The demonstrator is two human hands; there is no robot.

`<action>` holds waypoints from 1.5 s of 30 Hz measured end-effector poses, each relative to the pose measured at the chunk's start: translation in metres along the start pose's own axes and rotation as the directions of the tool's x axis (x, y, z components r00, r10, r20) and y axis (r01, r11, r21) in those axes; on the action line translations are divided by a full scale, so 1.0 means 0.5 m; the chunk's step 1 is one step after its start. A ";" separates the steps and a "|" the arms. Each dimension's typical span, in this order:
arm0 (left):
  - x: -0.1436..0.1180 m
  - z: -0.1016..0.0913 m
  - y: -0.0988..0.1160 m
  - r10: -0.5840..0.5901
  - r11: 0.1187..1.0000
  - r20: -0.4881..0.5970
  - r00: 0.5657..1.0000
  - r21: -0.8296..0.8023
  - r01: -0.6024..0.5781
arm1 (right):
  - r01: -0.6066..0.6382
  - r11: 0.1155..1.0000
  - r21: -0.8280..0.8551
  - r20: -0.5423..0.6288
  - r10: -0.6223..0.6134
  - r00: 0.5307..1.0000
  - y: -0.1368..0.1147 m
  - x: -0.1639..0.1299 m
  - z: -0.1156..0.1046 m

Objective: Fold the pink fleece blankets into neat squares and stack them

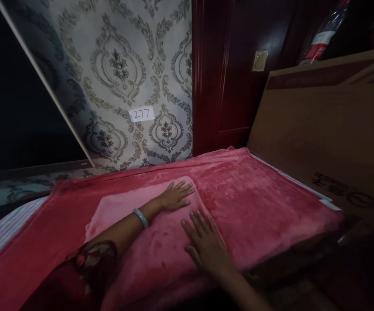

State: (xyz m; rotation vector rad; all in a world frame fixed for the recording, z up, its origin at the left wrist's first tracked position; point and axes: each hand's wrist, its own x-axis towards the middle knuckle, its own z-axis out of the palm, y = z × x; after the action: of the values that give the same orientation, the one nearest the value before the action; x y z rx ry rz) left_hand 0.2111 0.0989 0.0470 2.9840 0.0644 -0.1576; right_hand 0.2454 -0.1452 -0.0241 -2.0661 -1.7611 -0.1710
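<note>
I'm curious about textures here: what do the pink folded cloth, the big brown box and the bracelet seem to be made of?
The pink folded cloth under both hands looks like soft plush fleece: matte, with a short brushed nap. The big brown box looks like plain cardboard, dull, with printed marks. The bracelet on the left wrist appears pale, smooth and glossy, perhaps jade or glass; I cannot tell which.

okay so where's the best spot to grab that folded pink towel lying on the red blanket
Probably the pink towel's far corner, just beyond the left hand. It lies flat, so pinch that free folded edge from the far side; the right hand presses flat on its right edge.
</note>
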 end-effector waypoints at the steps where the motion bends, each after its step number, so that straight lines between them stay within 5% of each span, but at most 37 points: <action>1: 0.003 0.004 -0.009 -0.004 1.000 -0.017 1.000 -0.022 0.004 | -0.003 1.000 0.000 -0.011 0.003 1.000 0.001 -0.001 0.005; 9: 0.009 0.037 -0.035 -0.057 0.993 -0.100 0.993 -0.113 0.045 | -0.005 1.000 -0.004 -0.028 0.005 1.000 0.015 -0.019 0.036; 20: 0.005 0.055 -0.016 -0.084 0.996 -0.186 0.979 -0.038 0.078 | -0.002 1.000 -0.031 -0.004 0.002 1.000 0.015 -0.019 0.028; 29: -0.031 0.000 -0.010 -0.080 0.997 -0.101 0.992 0.015 0.082 | -0.002 0.999 -0.036 0.069 0.005 0.998 0.016 -0.006 -0.013; 36: -0.149 -0.032 -0.067 -0.209 0.978 -0.091 0.974 -0.028 0.207 | 0.119 0.991 0.064 0.123 -0.126 0.984 -0.058 0.064 -0.088; 41: -0.177 0.011 -0.123 -0.322 0.946 -0.131 0.938 -0.078 0.314 | 0.181 0.968 0.173 0.293 -0.226 0.929 -0.083 0.078 -0.053; 45: -0.176 0.054 -0.149 -0.308 0.950 -0.189 0.933 -0.118 0.290 | 0.161 0.972 0.171 0.305 -0.208 0.929 -0.073 0.059 -0.031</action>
State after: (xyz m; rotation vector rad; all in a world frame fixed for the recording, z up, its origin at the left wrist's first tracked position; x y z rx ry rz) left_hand 0.1174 0.1652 0.0190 2.8718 0.5376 0.1180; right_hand 0.2182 -0.1200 0.0089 -1.9052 -2.0939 0.2480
